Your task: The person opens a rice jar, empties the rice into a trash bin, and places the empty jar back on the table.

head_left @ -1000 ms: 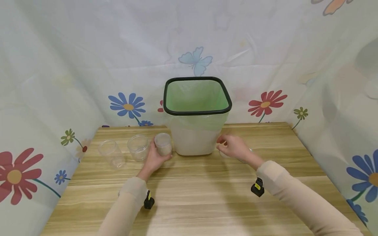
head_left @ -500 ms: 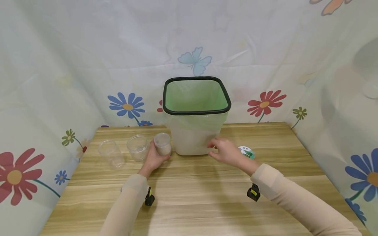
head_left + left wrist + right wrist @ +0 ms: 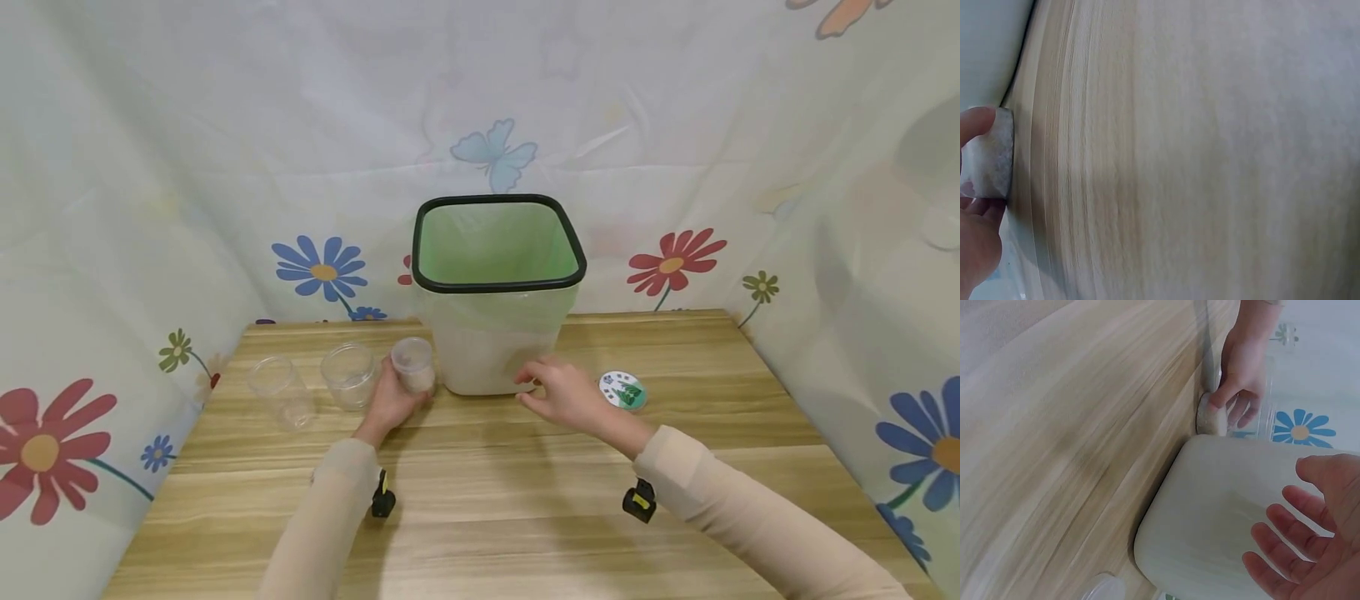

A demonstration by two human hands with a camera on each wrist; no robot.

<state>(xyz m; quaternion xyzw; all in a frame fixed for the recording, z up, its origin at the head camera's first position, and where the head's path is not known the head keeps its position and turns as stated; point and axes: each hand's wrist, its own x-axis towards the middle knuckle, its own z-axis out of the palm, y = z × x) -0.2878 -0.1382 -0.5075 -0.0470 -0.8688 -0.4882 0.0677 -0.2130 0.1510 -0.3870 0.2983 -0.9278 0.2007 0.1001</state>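
My left hand [image 3: 393,396] grips a small clear jar [image 3: 415,367] with whitish contents, upright on the table at the left of the bin. In the left wrist view, the jar [image 3: 994,156] sits between the thumb and fingers. I cannot tell whether it has a lid on. My right hand [image 3: 562,396] is in front of the bin's right part, its fingers loosely bent around nothing. In the right wrist view, this hand [image 3: 1313,531] shows spread fingers beside the bin wall. A round white and green disc with a plant print [image 3: 622,390] lies just right of it.
A black-rimmed bin [image 3: 498,350] with a green liner stands at the back. Left of the left hand are a wide clear jar [image 3: 351,379] and a tall clear one [image 3: 281,392]. A clear round thing [image 3: 1107,589] shows partly on the table in the right wrist view.
My right hand has moved left from the bin's right side to its front, uncovering the printed disc. The left hand keeps its hold on the small jar.
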